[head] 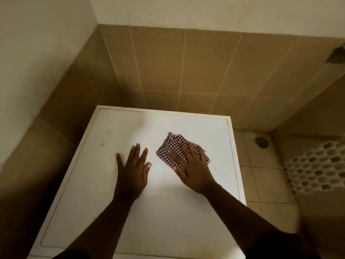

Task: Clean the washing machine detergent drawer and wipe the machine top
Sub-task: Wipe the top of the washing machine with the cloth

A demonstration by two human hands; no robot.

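Observation:
The white top of the washing machine fills the middle of the head view. A folded checked cloth, dark red and white, lies on it right of centre. My right hand presses flat on the cloth with fingers spread. Left of it my left hand rests flat on the bare top, fingers apart, holding nothing. Faint grey smudges mark the top's far left part, and a small orange speck sits near its right edge. The detergent drawer is out of sight.
Tan tiled walls close in behind and to the left of the machine. To the right lies a tiled floor with a round drain. A white perforated basket stands at the far right.

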